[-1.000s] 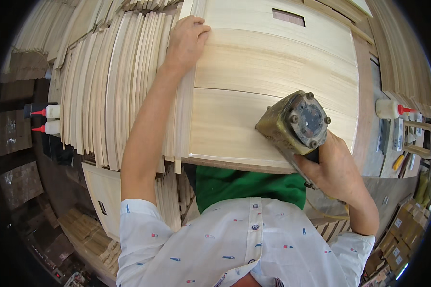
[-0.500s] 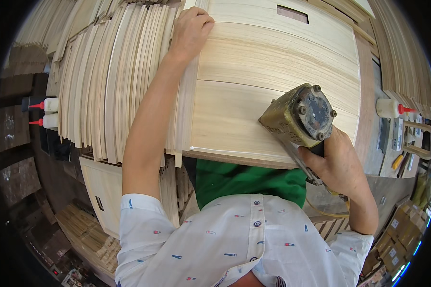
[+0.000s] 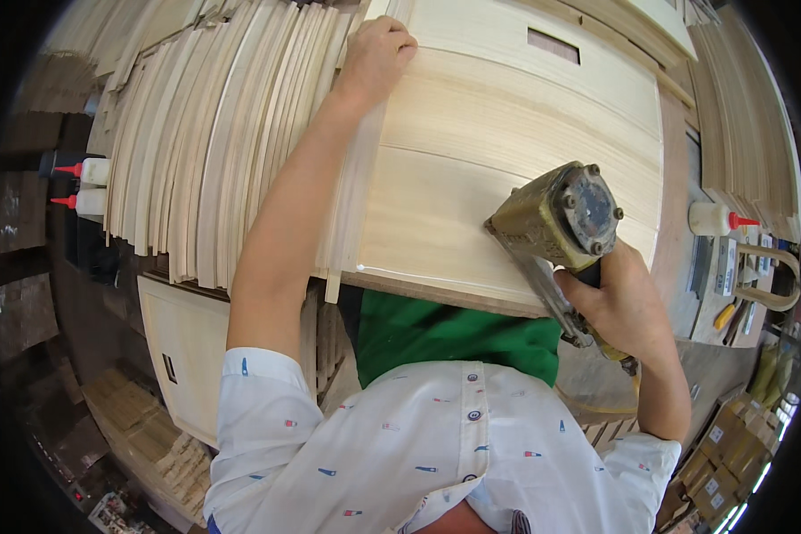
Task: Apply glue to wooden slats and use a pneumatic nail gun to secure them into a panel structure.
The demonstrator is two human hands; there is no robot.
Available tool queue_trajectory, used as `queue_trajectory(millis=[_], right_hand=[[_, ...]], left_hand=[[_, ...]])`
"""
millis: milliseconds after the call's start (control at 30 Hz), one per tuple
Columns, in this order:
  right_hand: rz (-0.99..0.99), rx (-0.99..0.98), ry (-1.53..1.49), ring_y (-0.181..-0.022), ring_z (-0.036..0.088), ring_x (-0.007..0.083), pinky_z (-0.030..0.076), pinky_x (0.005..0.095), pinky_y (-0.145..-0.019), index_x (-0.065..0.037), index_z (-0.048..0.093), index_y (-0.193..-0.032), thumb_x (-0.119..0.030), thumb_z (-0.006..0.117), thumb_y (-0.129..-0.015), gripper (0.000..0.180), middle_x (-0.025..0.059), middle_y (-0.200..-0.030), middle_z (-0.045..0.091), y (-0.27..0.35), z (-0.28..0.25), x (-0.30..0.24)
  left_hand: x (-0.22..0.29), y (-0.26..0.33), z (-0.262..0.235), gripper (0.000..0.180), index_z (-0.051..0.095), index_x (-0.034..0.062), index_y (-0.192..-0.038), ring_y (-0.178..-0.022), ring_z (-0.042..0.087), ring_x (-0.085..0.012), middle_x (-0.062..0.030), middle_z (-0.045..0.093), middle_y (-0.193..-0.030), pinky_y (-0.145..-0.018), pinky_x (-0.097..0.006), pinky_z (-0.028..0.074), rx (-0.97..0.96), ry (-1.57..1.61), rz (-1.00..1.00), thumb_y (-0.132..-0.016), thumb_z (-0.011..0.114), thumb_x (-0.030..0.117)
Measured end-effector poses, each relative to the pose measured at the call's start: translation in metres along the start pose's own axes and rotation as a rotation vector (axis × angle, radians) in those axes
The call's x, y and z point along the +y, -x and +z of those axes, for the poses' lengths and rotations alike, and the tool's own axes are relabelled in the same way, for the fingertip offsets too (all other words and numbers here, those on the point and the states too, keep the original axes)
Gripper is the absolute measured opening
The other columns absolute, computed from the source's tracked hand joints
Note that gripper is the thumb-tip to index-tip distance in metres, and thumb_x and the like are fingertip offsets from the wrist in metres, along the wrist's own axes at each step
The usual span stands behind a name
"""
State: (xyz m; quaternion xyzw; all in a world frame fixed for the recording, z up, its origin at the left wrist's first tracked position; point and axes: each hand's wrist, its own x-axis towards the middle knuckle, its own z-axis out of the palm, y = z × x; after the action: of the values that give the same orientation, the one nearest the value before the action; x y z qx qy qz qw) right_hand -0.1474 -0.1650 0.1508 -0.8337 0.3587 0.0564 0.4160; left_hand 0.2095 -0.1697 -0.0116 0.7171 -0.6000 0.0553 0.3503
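Low in the middle of the frame I see a white shirt (image 3: 436,445) with small marks on it, and a green cloth (image 3: 445,331) just above it.

My right hand (image 3: 627,307) sits at the right of the middle. It is closed tight around the handle of a nail gun (image 3: 561,227). The gun is dull yellow and worn, with a round grey cap on top. Its nose touches the near right part of the wooden panel (image 3: 507,151).

The panel is pale and wide. It fills the middle and upper middle of the frame. A small dark slot (image 3: 554,45) is cut near its far edge.

My left arm goes up from the lower left. My left hand (image 3: 378,53) is at the top, left of the middle. It lies with fingers curled on the far left corner of the panel, pressing there.

Left of that arm, many thin wooden slats (image 3: 205,151) stand on edge, packed side by side.

At the left rim are two white glue bottles (image 3: 89,187) with red tips. Another glue bottle (image 3: 716,219) lies at the right rim.
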Motion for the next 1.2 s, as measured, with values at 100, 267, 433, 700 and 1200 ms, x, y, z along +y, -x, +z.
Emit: queue_trajectory(millis=[100, 267, 433, 700, 1200], right_hand=[[-0.010, 0.009, 0.002, -0.093, 0.061, 0.0442, 0.049, 0.0427, -0.083, 0.005, 0.054, -0.107, -0.007, 0.066, -0.079, 0.033, 0.0257, -0.096, 0.064, 0.001, 0.000, -0.003], [0.104, -0.040, 0.018, -0.078, 0.066, 0.0360, 0.051, 0.0389, -0.074, 0.007, 0.057, -0.101, -0.008, 0.067, -0.079, 0.029, 0.0223, -0.083, 0.066, -0.004, -0.011, -0.008], [0.004, 0.118, -0.026, -0.055, 0.061, 0.0124, 0.049, 0.0291, -0.052, 0.007, 0.061, -0.095, -0.014, 0.065, -0.081, 0.026, 0.0086, -0.068, 0.064, -0.036, -0.042, -0.030], [-0.273, 0.230, -0.045, -0.054, 0.061, 0.0125, 0.053, 0.0251, -0.051, 0.008, 0.061, -0.092, -0.022, 0.066, -0.081, 0.032, 0.0098, -0.074, 0.063, -0.187, -0.073, -0.076], [-0.134, 0.192, 0.006, -0.054, 0.062, 0.0157, 0.050, 0.0297, -0.050, 0.003, 0.069, -0.086, -0.014, 0.064, -0.078, 0.019, 0.0084, -0.066, 0.064, -0.276, -0.063, -0.106]], left_hand=[[0.002, 0.003, -0.005, 0.020, 0.071, 0.0040, -0.100, -0.109, 0.056, -0.0283, -0.0096, 0.063, -0.110, -0.095, -0.038, 0.044, -0.020, 0.041, -0.048, -0.085, 0.066, 0.017], [-0.005, 0.034, -0.021, 0.039, 0.061, 0.0036, -0.121, -0.119, 0.050, -0.0320, -0.0142, 0.056, -0.125, -0.103, -0.041, 0.039, 0.068, -0.058, -0.112, -0.086, 0.065, 0.019], [-0.004, 0.055, -0.027, 0.050, 0.051, 0.0007, -0.131, -0.127, 0.043, -0.0347, -0.0182, 0.050, -0.132, -0.108, -0.042, 0.033, 0.090, -0.130, -0.168, -0.087, 0.064, 0.019], [0.007, 0.052, -0.025, 0.049, 0.049, -0.0025, -0.130, -0.123, 0.045, -0.0379, -0.0220, 0.050, -0.130, -0.106, -0.045, 0.036, 0.101, 0.098, -0.296, -0.085, 0.066, 0.009], [0.010, 0.052, -0.026, 0.048, 0.047, -0.0045, -0.129, -0.120, 0.046, -0.0394, -0.0231, 0.050, -0.127, -0.103, -0.045, 0.037, 0.152, 0.163, -0.268, -0.083, 0.062, 0.002]])
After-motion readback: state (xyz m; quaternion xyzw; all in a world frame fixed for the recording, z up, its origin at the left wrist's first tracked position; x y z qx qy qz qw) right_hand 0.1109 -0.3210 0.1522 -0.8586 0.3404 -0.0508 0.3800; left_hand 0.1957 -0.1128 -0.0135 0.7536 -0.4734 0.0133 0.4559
